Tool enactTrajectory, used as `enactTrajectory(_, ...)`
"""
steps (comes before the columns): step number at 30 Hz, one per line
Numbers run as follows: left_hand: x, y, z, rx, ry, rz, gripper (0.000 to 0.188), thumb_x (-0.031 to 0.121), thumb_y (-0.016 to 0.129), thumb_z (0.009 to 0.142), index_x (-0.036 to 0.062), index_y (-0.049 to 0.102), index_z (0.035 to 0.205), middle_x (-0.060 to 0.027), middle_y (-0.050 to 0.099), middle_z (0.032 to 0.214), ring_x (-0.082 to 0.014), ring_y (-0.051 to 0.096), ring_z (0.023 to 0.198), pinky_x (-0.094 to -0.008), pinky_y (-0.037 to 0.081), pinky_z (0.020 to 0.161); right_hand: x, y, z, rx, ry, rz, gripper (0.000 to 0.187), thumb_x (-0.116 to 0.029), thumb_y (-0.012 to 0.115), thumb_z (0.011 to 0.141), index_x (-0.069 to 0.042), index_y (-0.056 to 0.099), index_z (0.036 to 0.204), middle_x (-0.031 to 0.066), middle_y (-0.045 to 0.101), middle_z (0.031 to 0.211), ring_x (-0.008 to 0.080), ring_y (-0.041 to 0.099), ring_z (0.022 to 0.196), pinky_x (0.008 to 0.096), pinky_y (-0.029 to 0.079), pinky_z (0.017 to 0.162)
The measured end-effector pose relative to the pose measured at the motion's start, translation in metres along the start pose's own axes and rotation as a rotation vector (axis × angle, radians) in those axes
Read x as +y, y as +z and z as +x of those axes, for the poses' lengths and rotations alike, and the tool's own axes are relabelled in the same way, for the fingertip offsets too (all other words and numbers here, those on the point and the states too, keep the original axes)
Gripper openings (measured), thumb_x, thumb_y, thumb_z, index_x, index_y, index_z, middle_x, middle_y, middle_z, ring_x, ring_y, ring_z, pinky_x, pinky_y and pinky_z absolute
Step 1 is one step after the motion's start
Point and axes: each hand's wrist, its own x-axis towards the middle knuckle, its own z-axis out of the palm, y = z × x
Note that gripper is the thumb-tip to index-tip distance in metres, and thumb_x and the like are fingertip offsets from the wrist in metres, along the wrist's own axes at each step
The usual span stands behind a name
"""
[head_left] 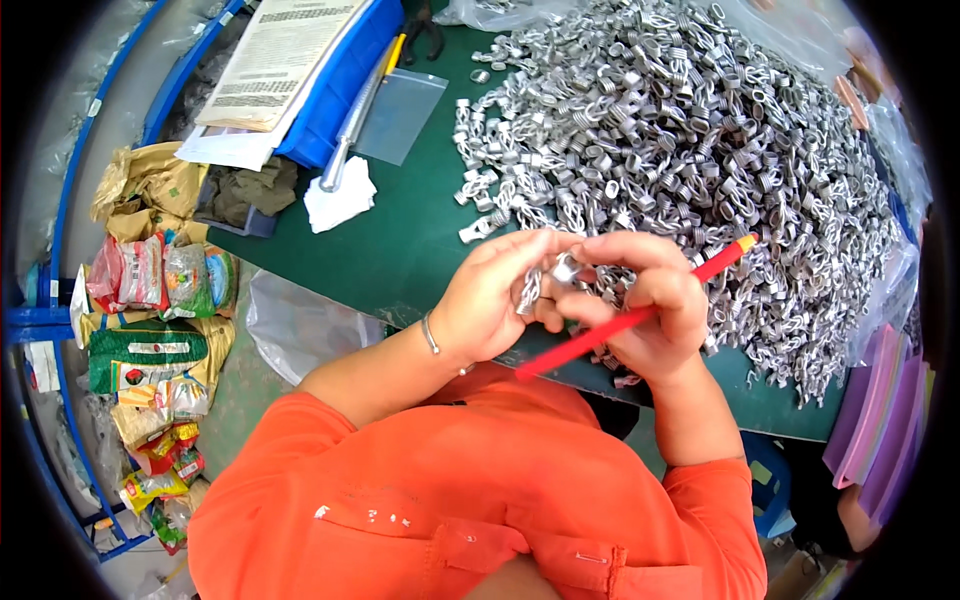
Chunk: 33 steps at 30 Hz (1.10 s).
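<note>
In front of my chest both hands are raised over the near edge of the green table. My left hand (pixel 488 298) is curled, with small silver metal link pieces (pixel 528 292) in its palm and fingers. Between the fingertips of both hands sits a shiny metal ring-like end (pixel 566 268) of one piece. My right hand (pixel 655 305) also grips a red pencil-like stick (pixel 580 345) with a yellow tip, slanting across its fingers. How many pieces my left hand holds is hidden.
A large heap of silver link pieces (pixel 680 120) covers the table's right side, with clear plastic (pixel 790 35) around it. At left lie a blue bin (pixel 345 90) with papers, a zip bag (pixel 402 115), and white tissue (pixel 340 205). Bags of goods (pixel 150 345) stand beside the table.
</note>
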Motion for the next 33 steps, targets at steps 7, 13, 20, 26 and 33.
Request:
enactTrajectory(7, 0.046, -0.035, 0.048, 0.03, 0.812, 1.36, 0.014, 0.009, 0.069, 0.073, 0.0041, 0.058, 0.08, -0.0006, 0.05, 0.065, -0.0104, 0.051, 0.058, -0.0245, 0.04, 0.047, 0.003, -0.012, 0.002, 0.117, -0.02, -0.188, 0.034, 0.0, 0.072, 0.067, -0.005, 0.039, 0.073, 0.0176, 0.061, 0.08, 0.0249, 0.059, 0.066, 0.0293, 0.048, 0.055)
enactTrajectory(13, 0.043, -0.035, 0.052, -0.046, 0.866, 1.708, 0.015, 0.009, 0.069, 0.071, 0.0037, 0.064, 0.084, -0.0067, 0.054, 0.072, -0.0174, 0.054, 0.063, -0.0279, 0.045, 0.061, 0.008, -0.007, 0.0, 0.14, 0.013, -0.184, 0.029, 0.006, 0.07, 0.066, -0.004, 0.043, 0.069, 0.0148, 0.061, 0.077, 0.02, 0.059, 0.062, 0.0256, 0.046, 0.051)
enactTrajectory(20, 0.03, -0.013, 0.017, -0.023, 0.237, 0.311, 0.014, 0.014, 0.05, 0.089, 0.0021, 0.054, 0.096, -0.0032, 0.053, 0.069, -0.0034, 0.037, 0.047, -0.0153, 0.025, 0.037, 0.011, -0.003, -0.003, 0.098, 0.265, -0.163, 0.025, 0.007, 0.066, 0.069, -0.003, 0.044, 0.075, 0.0151, 0.06, 0.085, 0.0223, 0.06, 0.065, 0.0259, 0.048, 0.057)
enactTrajectory(26, 0.025, -0.008, 0.007, -0.016, 0.173, 0.199, 0.013, 0.012, 0.051, 0.088, 0.001, 0.054, 0.094, -0.0026, 0.052, 0.07, -0.004, 0.037, 0.046, -0.016, 0.027, 0.037, 0.002, 0.002, -0.004, 0.221, 0.618, 0.442, 0.019, 0.005, 0.056, 0.081, -0.002, 0.038, 0.079, 0.0135, 0.06, 0.085, 0.0126, 0.06, 0.071, 0.0229, 0.049, 0.058)
enactTrajectory(33, 0.02, 0.003, -0.003, -0.026, 0.643, 0.782, 0.017, 0.001, 0.066, 0.075, 0.0003, 0.061, 0.091, -0.0021, 0.059, 0.076, -0.0053, 0.05, 0.064, -0.0189, 0.041, 0.055, 0.015, -0.006, -0.006, 0.109, 0.482, 0.499, 0.024, 0.009, 0.058, 0.077, -0.005, 0.038, 0.076, 0.0123, 0.057, 0.088, 0.013, 0.058, 0.078, 0.0237, 0.049, 0.066)
